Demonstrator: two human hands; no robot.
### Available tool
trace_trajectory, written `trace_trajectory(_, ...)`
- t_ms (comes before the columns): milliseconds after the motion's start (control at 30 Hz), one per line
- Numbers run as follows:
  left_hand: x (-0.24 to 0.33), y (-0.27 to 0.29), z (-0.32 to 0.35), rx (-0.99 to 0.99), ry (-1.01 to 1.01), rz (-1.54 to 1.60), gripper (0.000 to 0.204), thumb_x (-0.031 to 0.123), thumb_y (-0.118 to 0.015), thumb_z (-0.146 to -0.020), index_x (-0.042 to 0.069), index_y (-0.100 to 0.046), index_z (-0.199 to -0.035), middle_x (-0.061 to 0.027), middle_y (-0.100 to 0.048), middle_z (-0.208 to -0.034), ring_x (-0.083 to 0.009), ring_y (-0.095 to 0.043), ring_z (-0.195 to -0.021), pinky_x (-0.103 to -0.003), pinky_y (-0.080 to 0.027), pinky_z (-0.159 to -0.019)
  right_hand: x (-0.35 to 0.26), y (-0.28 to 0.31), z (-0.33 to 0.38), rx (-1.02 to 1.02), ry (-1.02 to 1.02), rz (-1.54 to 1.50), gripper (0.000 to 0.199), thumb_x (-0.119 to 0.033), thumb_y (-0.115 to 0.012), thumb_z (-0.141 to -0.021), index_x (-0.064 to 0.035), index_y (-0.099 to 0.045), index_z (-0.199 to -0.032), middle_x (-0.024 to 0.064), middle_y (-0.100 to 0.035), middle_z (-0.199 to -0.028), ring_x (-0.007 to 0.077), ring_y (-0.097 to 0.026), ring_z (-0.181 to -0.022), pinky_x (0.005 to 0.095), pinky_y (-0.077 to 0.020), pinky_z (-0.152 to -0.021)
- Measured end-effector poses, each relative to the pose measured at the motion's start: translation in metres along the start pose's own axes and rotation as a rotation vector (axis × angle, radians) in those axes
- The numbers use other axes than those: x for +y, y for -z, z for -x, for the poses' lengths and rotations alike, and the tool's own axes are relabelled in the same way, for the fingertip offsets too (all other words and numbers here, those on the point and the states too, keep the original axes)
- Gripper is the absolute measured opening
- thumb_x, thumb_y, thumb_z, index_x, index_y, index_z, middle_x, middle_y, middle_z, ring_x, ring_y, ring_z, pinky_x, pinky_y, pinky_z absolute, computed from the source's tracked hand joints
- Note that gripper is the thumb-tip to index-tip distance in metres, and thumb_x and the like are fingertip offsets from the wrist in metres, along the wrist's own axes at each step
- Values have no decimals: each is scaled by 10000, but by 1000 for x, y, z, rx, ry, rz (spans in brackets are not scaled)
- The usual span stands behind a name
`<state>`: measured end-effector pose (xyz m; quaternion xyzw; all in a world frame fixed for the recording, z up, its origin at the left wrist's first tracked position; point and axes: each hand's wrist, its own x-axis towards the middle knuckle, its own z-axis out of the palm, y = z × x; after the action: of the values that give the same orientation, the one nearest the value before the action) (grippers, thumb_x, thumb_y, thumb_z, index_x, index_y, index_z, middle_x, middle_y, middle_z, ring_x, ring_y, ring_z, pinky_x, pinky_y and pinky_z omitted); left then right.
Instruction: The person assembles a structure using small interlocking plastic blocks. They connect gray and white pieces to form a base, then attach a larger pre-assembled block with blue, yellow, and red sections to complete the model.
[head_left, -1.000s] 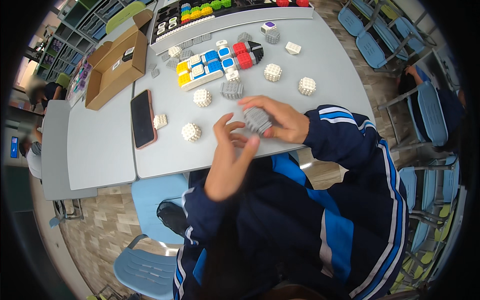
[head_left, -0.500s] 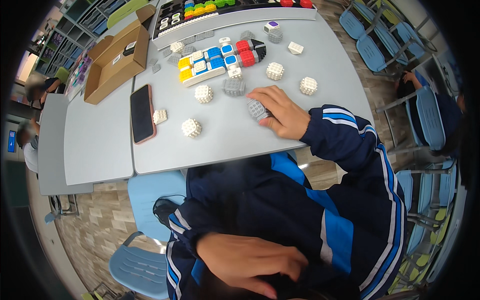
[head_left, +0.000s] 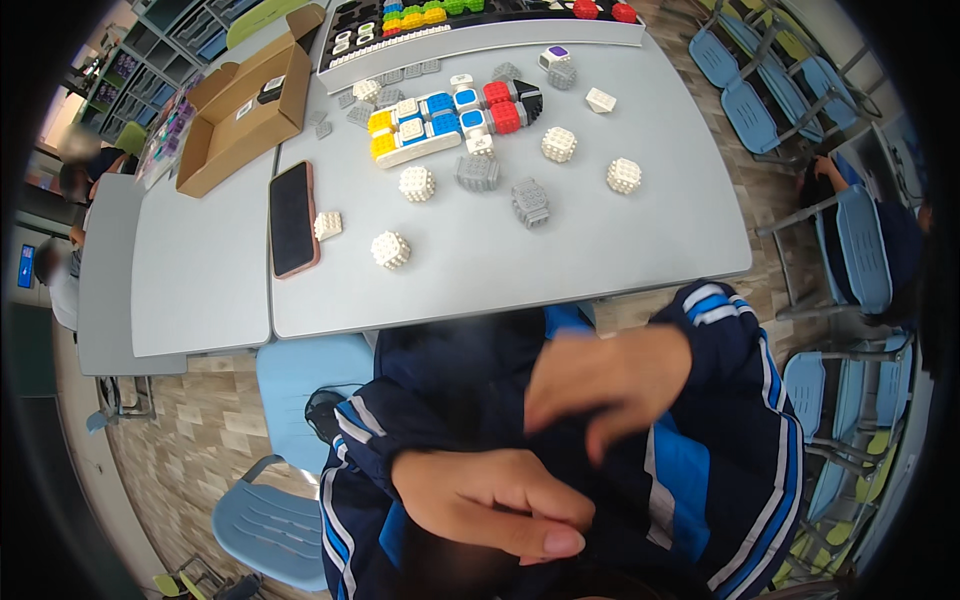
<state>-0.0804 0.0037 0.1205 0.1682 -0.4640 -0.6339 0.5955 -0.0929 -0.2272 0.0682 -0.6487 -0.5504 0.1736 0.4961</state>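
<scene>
My left hand [head_left: 490,503] is in front of my jacket, fingers curled in and thumb pressed against them; what it holds, if anything, is hidden. Blurred by motion, my right hand [head_left: 610,383] is over my lap, thumb and fingers apart, with nothing seen between them. On the table lies a grey faceted building block [head_left: 530,202], beside another grey block [head_left: 477,173]. Behind them is a built piece of yellow, white, blue, red and black blocks [head_left: 445,125]. White studded blocks lie around it: one at the front [head_left: 390,250], one to the left [head_left: 417,184], one to the right [head_left: 559,145].
A phone [head_left: 292,220] lies at the left with a small white block [head_left: 328,225] against it. Farther back are an opened cardboard box [head_left: 205,165] and a tray of blocks [head_left: 480,42]. Blue chairs [head_left: 275,520] stand around; other people sit at both sides.
My right hand has let go of the grey block and drawn back from the table to my lap. The block stays on the table. My left-hand fingers have curled in more.
</scene>
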Motion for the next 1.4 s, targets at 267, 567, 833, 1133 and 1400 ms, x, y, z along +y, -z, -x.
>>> trace_trajectory(267,18,-15,3,153,-172,146,312,43,-435,-1047,-79,-530,-776,-126,-575,-642,-235,-549,-528,-327,-395,-498,-5,-74,-23,45,344,-382,228,-115,-606,-933,-71,-641,-1154,131,-614,-1049,340,-579,-923,474,-361,-835)
trace_trajectory(567,39,-16,0,115,-99,-28,348,116,-476,-1076,-16,-544,-761,-70,-593,-662,-149,-532,-537,-289,-377,-491,-12,-56,-27,173,314,-182,207,-188,-718,-840,-58,-663,-992,37,-513,-793,250,-526,-735,382,-331,-725)
trace_trajectory(833,48,-15,34,431,-589,-1114,353,279,-613,-1029,18,-643,-794,-33,-629,-638,-130,-513,-413,-291,-355,-364,-50,5,-5,468,488,278,316,-373,-775,-862,-71,-724,-937,32,-655,-861,203,-611,-765,360,-450,-679)
trace_trajectory(1133,35,-36,53,411,-723,-1095,302,249,-623,-1019,8,-647,-839,-58,-647,-715,-151,-555,-496,-292,-398,-411,-127,25,-19,263,1216,622,145,-57,-571,-934,-54,-679,-837,3,-609,-796,115,-527,-789,244,-440,-717)
trace_trajectory(1400,32,-36,47,362,-689,-971,260,223,-631,-1010,-1,-651,-879,-81,-663,-784,-169,-593,-571,-293,-436,-452,-125,3,-19,349,826,325,121,-6,-546,-905,-54,-627,-830,-7,-580,-746,105,-525,-709,239,-445,-645)
